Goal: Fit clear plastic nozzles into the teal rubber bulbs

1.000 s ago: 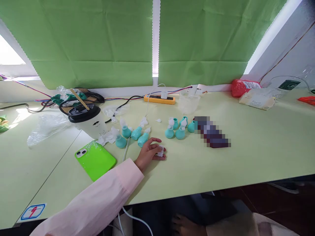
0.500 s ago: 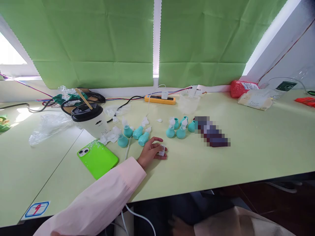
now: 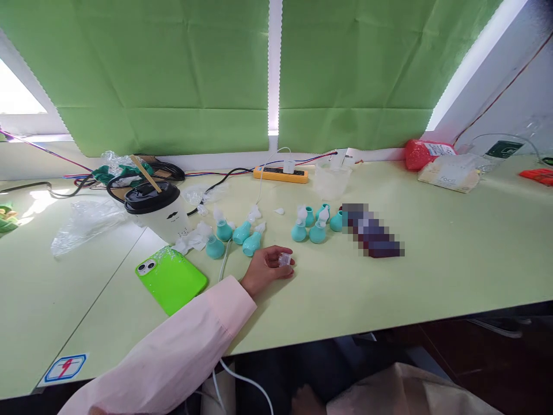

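Head view, dial centred on the left hand (image 3: pixel 270 270), 12 pointing to the green blinds (image 3: pixel 358 75).

Left hand: narrow hold. I read thumb and fingers curled round a small clear plastic piece (image 3: pixel 284 260), low over the pale green table (image 3: pixel 449 259); the piece sits toward the fingertips, palm side, 3 o'clock end of the hand.

Right hand (image 3: pixel 307 399): between 5 and 6 o'clock, below the table edge. Dim and blurred; I cannot tell whether it is wide, narrow or holding anything.

Between 10 and 11 o'clock, I log four teal bulbs (image 3: pixel 252 244), the nearest just beside the left hand, two of them tilted. Five more teal bulbs stand grouped between 1 and 2; the front two carry pale tips.

At 2, a dark object (image 3: pixel 382 246) (pixelated in my feed, so identity unrecorded). At 9, a phone in a bright green case (image 3: pixel 173 282), near the pink sleeve (image 3: pixel 190 340). At 10, a white cup (image 3: pixel 166 222) with black lid and straw. At 12, well apart, an orange power strip (image 3: pixel 280 175); at 1, a translucent tub (image 3: pixel 332 181).
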Demonstrator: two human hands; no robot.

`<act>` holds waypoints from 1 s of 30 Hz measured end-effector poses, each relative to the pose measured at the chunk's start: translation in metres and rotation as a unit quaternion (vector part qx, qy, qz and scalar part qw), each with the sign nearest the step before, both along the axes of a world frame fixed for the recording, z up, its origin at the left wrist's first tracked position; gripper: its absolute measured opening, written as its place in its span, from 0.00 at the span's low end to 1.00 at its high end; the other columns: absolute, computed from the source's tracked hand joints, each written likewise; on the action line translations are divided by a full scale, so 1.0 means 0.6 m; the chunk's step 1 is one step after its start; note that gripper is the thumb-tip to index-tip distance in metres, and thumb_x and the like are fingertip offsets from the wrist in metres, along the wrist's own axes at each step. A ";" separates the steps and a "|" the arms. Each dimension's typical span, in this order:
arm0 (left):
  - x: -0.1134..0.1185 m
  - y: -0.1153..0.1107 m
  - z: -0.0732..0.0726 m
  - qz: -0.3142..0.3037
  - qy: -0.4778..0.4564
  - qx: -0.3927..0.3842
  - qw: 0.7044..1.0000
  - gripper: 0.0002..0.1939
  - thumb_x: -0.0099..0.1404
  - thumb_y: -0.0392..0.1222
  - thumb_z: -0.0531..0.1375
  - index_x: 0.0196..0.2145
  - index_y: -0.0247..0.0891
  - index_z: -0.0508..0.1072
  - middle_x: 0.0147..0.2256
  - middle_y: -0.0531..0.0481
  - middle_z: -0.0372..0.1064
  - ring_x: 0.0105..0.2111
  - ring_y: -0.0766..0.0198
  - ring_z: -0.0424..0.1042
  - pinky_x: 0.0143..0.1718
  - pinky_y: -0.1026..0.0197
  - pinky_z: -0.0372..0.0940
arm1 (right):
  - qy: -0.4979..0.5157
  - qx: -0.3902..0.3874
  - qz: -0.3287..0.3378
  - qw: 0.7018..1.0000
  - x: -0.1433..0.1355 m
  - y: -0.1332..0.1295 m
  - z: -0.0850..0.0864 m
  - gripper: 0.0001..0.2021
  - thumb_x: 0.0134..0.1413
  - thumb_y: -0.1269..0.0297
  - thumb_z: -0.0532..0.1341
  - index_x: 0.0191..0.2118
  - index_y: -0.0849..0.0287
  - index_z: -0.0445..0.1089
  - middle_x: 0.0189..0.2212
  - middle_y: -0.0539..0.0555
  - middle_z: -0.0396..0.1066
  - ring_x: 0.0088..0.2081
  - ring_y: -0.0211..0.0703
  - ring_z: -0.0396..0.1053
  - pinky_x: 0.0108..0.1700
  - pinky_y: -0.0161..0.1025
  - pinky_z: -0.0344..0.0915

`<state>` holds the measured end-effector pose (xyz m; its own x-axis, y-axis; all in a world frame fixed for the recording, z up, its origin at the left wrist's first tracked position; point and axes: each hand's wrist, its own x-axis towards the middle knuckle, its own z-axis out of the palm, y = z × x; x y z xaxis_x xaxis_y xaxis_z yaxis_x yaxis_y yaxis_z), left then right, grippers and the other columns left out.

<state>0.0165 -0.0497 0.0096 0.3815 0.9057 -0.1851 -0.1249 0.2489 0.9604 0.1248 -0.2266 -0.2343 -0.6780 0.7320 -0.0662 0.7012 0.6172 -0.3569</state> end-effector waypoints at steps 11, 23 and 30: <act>0.001 0.003 -0.009 0.061 0.036 0.044 0.997 0.18 0.36 0.37 0.66 0.27 0.32 0.65 0.24 0.50 0.68 0.22 0.69 0.66 0.23 0.63 0.66 | -0.109 0.022 0.151 0.982 0.041 0.073 0.224 0.03 0.34 0.74 0.61 0.18 0.61 0.70 0.17 0.55 0.69 0.21 0.43 0.66 0.18 0.34 0.55; -0.003 0.000 -0.008 0.079 0.109 0.169 0.976 0.14 0.46 0.41 0.61 0.32 0.32 0.71 0.24 0.51 0.65 0.22 0.70 0.61 0.23 0.67 0.58 | 0.425 -0.169 0.000 0.890 0.081 0.329 0.464 0.04 0.40 0.68 0.60 0.26 0.62 0.70 0.23 0.50 0.68 0.26 0.34 0.65 0.29 0.32 0.64; -0.001 0.004 -0.021 0.080 0.114 0.129 0.982 0.15 0.44 0.41 0.62 0.30 0.31 0.67 0.23 0.52 0.63 0.22 0.70 0.61 0.20 0.67 0.60 | 0.514 -0.146 -0.117 0.837 0.085 0.352 0.389 0.05 0.39 0.68 0.62 0.27 0.61 0.71 0.24 0.51 0.66 0.25 0.33 0.62 0.24 0.31 0.61</act>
